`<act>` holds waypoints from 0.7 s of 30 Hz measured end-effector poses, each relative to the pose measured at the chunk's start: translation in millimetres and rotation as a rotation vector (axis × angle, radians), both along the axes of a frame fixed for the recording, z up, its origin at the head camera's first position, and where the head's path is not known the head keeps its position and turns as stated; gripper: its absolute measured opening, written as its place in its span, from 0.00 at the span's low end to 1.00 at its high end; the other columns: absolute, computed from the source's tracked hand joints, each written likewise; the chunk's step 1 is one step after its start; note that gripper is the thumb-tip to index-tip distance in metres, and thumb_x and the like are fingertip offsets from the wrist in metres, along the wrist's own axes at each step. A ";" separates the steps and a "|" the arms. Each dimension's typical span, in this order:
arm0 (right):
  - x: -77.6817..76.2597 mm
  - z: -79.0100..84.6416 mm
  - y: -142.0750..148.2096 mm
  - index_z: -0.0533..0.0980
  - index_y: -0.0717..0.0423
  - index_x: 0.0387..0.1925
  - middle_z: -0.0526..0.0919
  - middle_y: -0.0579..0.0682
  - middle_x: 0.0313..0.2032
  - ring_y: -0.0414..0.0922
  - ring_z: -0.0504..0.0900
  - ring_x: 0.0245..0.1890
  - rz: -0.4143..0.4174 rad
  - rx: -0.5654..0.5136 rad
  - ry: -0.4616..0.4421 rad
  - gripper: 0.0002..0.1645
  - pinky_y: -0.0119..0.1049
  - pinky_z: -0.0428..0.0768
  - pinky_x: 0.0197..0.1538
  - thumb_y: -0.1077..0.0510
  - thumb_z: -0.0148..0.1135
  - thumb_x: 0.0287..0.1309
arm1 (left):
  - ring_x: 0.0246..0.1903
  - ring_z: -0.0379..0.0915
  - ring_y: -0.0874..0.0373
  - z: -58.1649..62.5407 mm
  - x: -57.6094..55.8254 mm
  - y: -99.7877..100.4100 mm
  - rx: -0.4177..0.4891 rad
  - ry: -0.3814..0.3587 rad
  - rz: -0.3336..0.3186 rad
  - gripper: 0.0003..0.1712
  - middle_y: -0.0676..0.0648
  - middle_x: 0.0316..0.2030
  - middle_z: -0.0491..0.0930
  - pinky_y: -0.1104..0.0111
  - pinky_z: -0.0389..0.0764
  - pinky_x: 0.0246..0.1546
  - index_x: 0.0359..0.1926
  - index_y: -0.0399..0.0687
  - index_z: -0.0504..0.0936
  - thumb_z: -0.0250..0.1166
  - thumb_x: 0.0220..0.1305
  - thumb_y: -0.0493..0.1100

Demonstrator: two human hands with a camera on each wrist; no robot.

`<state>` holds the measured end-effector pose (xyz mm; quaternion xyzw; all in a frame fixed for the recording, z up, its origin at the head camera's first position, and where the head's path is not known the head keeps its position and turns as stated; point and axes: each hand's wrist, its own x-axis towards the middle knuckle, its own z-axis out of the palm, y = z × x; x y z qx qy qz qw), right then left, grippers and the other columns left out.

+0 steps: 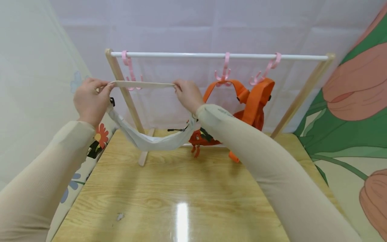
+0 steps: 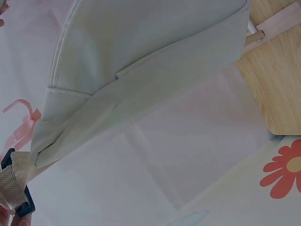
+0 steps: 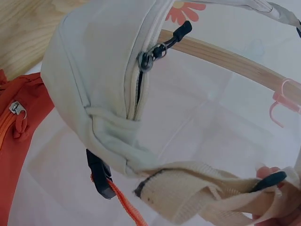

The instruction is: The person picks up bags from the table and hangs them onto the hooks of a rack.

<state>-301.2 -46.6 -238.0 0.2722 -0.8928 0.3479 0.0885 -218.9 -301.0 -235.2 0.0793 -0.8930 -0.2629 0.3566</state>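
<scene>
A white waist bag (image 1: pixel 157 144) hangs in a curve below its beige webbing strap (image 1: pixel 143 84), which is stretched level between both hands. My left hand (image 1: pixel 91 100) pinches the strap's left end, beside a black buckle (image 1: pixel 112 101). At the strap's right end my right hand (image 1: pixel 189 95) pinches the webbing. In the right wrist view the bag's zipper (image 3: pixel 146 61) has a black pull, and the strap (image 3: pixel 188 193) is bunched near the fingertips (image 3: pixel 277 212). Only the bag's smooth panel (image 2: pixel 155 52) and a bit of the left hand show in the left wrist view.
Behind stands a rack with a white bar (image 1: pixel 181 54) and wooden posts (image 1: pixel 290 95). Pink hooks hang from it: one at left (image 1: pixel 131 69), one mid-right (image 1: pixel 225 67), one at right (image 1: pixel 269 69). An orange bag (image 1: pixel 255 104) hangs on the right-hand hooks, above a wooden table (image 1: pixel 157 195).
</scene>
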 end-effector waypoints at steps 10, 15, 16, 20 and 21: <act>-3.3 2.5 -1.5 0.80 0.62 0.51 0.85 0.54 0.38 0.42 0.76 0.30 -0.065 -0.137 -0.065 0.18 0.29 0.72 0.32 0.54 0.52 0.76 | 0.28 0.56 0.80 6.6 -4.9 0.1 0.060 0.070 0.037 0.18 0.46 0.35 0.81 0.76 0.58 0.36 0.44 0.37 0.89 0.65 0.70 0.48; -5.4 0.8 -1.0 0.82 0.62 0.47 0.83 0.53 0.32 0.43 0.72 0.28 -0.091 -0.142 -0.013 0.17 0.29 0.68 0.32 0.53 0.54 0.75 | 0.29 0.56 0.79 8.2 -6.1 1.3 0.046 0.075 0.046 0.19 0.41 0.39 0.83 0.76 0.59 0.37 0.42 0.36 0.88 0.64 0.69 0.50; -5.3 0.4 -1.3 0.82 0.63 0.46 0.83 0.53 0.33 0.43 0.72 0.28 -0.084 -0.138 -0.005 0.17 0.29 0.68 0.32 0.54 0.53 0.75 | 0.29 0.56 0.79 8.4 -6.6 1.6 0.042 0.077 0.044 0.20 0.40 0.39 0.83 0.76 0.59 0.37 0.42 0.36 0.88 0.64 0.69 0.50; -3.6 0.0 -4.6 0.82 0.64 0.45 0.84 0.55 0.35 0.43 0.74 0.30 -0.056 -0.132 0.003 0.17 0.30 0.70 0.33 0.56 0.52 0.76 | 0.29 0.55 0.80 8.7 -8.8 0.9 0.035 0.088 0.052 0.19 0.40 0.39 0.83 0.76 0.59 0.36 0.41 0.35 0.88 0.64 0.69 0.50; -3.3 0.0 -5.6 0.82 0.64 0.45 0.85 0.55 0.36 0.43 0.75 0.30 -0.056 -0.130 0.004 0.17 0.30 0.71 0.33 0.56 0.52 0.76 | 0.29 0.55 0.80 8.6 -9.3 0.4 0.037 0.086 0.059 0.19 0.41 0.38 0.82 0.76 0.59 0.36 0.41 0.36 0.88 0.64 0.69 0.50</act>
